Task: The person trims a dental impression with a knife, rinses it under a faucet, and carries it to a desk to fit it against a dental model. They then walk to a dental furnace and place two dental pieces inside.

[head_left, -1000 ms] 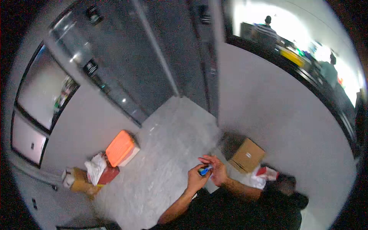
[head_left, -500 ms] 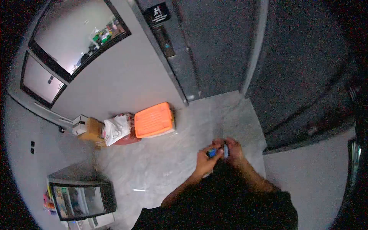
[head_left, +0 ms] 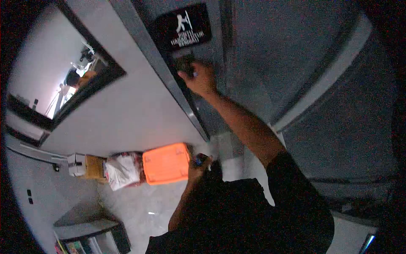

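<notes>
My right hand (head_left: 202, 79) reaches up to the grey door (head_left: 253, 55), its fingers curled around the dark door handle (head_left: 185, 62) just below a black sign. A small pale spot shows between those fingers, too blurred to name. Lower down, in front of my body, my left hand (head_left: 197, 170) is closed around a small blue and dark object (head_left: 199, 161). Its kind cannot be made out. From my view this hand overlaps the right edge of the orange lid.
A black sign (head_left: 182, 26) with a white figure is fixed to the door. Along the wall stand an orange-lidded bin (head_left: 165, 164), a white bag (head_left: 123, 171) and a cardboard box (head_left: 94, 167). A glass-fronted cabinet (head_left: 91, 237) stands lower left; a framed window (head_left: 114, 70) is above.
My hands have come apart. The right hand has risen to the door handle, while the left has shifted left with the blue object. The view has moved closer to the door.
</notes>
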The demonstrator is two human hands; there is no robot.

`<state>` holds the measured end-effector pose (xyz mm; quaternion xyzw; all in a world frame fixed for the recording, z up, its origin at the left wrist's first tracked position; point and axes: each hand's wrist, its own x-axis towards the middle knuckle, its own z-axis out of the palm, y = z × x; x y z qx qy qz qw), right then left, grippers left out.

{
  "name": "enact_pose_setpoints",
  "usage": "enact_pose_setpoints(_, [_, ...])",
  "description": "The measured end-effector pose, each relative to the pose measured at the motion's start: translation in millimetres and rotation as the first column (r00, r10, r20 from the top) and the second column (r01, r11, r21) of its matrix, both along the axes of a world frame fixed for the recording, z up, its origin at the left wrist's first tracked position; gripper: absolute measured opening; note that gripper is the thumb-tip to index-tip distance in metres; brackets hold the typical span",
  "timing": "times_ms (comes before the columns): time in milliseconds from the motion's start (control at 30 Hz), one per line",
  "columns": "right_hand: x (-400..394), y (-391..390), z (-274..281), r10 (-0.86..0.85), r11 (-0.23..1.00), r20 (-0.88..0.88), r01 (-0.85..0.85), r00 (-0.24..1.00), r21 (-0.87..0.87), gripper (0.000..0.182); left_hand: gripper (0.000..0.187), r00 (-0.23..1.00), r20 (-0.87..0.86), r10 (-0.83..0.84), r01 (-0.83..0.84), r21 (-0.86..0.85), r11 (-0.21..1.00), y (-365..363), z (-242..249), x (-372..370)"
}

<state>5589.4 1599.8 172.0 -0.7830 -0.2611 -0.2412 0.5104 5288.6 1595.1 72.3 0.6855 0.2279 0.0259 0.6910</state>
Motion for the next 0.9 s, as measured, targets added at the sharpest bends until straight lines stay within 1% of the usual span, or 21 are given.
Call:
enact_pose_setpoints(33, [17,9,2,-0.019,0.999,0.048,0.017,0.999,0.047,0.041,0.034,0.997,-0.017,-0.078,0.078,0.032,0.996,11,-4,30])
enact_pose_setpoints(67, [18,7,-6,-0.045,0.995,0.077,0.038,0.996,0.090,0.040,0.035,0.989,0.008,-0.149,0.144,0.194,0.970,19,-7,55])
enact_pose_setpoints(100, [18,6,-14,-0.073,0.991,0.099,0.061,0.992,0.123,0.039,0.035,0.977,0.058,-0.204,0.182,0.267,0.946,25,-5,74])
enact_pose_setpoints(133, [18,-5,-12,-0.116,0.993,-0.012,0.116,0.993,-0.028,0.037,0.035,0.960,0.106,-0.258,0.209,0.339,0.917,32,-2,94])
enact_pose_setpoints(167, [16,-19,-8,-0.173,0.972,-0.123,0.150,0.977,-0.181,0.036,0.035,0.968,-0.074,-0.240,0.242,0.017,0.970,40,4,112])
enact_pose_setpoints(200, [24,-19,-14,-0.160,0.978,-0.181,0.130,0.970,-0.163,0.034,0.034,0.950,-0.047,-0.309,0.312,0.193,0.930,49,-3,130])
enact_pose_setpoints(233, [32,-19,-21,-0.147,0.983,-0.238,0.114,0.960,-0.145,0.032,0.034,0.925,-0.023,-0.378,0.360,0.364,0.859,56,-11,150])
enact_pose_setpoints(267, [35,-14,-46,-0.049,0.997,-0.255,0.062,0.966,0.043,0.031,0.032,0.909,-0.096,-0.407,0.408,0.417,0.813,60,-18,158])
enact_pose_setpoints(300, [36,-10,-64,0.048,0.972,-0.255,0.013,0.966,0.233,0.030,0.031,0.886,-0.169,-0.432,0.458,0.464,0.758,62,-20,166])
enact_pose_setpoints(367, [46,-18,-37,0.209,0.939,-0.273,-0.114,0.939,0.326,0.031,0.027,0.829,-0.414,-0.375,0.528,0.361,0.769,65,-10,206])
enact_pose_setpoints(400, [53,-18,-25,0.263,0.923,-0.283,-0.155,0.923,0.352,0.032,0.031,0.811,-0.423,-0.403,0.549,0.317,0.773,70,-24,219])
enact_pose_setpoints(467, [68,-15,-6,0.339,0.900,-0.309,-0.210,0.889,0.383,0.035,0.030,0.897,-0.311,-0.314,0.375,0.162,0.913,73,-57,236])
enact_pose_setpoints(500, [81,-13,-17,0.239,0.959,-0.246,-0.189,0.940,0.210,0.036,0.029,0.933,-0.254,-0.253,0.279,0.070,0.958,69,-63,247])
enact_pose_setpoints(533, [93,-12,-28,0.138,0.990,-0.157,-0.133,0.978,0.042,0.038,0.025,0.951,-0.246,-0.188,0.208,0.057,0.977,55,-34,260])
enact_pose_setpoints(567, [41,-10,-44,0.264,0.940,-0.148,-0.219,0.953,0.263,0.037,0.025,0.958,-0.187,-0.218,0.243,0.120,0.963,40,-3,211])
enact_pose_setpoints(600, [52,18,-93,0.434,0.835,-0.200,-0.309,0.878,0.455,0.037,0.024,0.955,-0.206,-0.213,0.242,0.128,0.962,34,5,214])
enact_pose_setpoints(633, [43,1,-57,0.369,0.895,-0.182,-0.296,0.911,0.334,0.035,0.024,0.953,-0.224,-0.205,0.238,0.132,0.962,26,7,218])
enact_pose_setpoints(667, [33,-17,-17,0.302,0.940,-0.151,-0.268,0.941,0.211,0.034,0.024,0.975,-0.010,-0.220,0.220,-0.024,0.975,28,-71,225])
enact_pose_setpoints(767, [30,-34,22,0.355,0.935,-0.190,-0.347,0.915,0.076,0.032,0.020,0.996,0.007,-0.090,0.089,-0.195,0.977,0,-29,226])
enact_pose_setpoints(800, [36,-30,16,0.347,0.937,-0.197,-0.349,0.917,0.025,0.033,0.018,0.996,-0.062,-0.059,0.053,-0.089,0.995,-8,-34,230])
enact_pose_setpoints(900, [38,-25,17,0.359,0.932,-0.086,-0.362,0.929,-0.025,0.037,0.018,0.990,0.122,0.064,-0.029,-0.271,0.962,-31,-32,226])
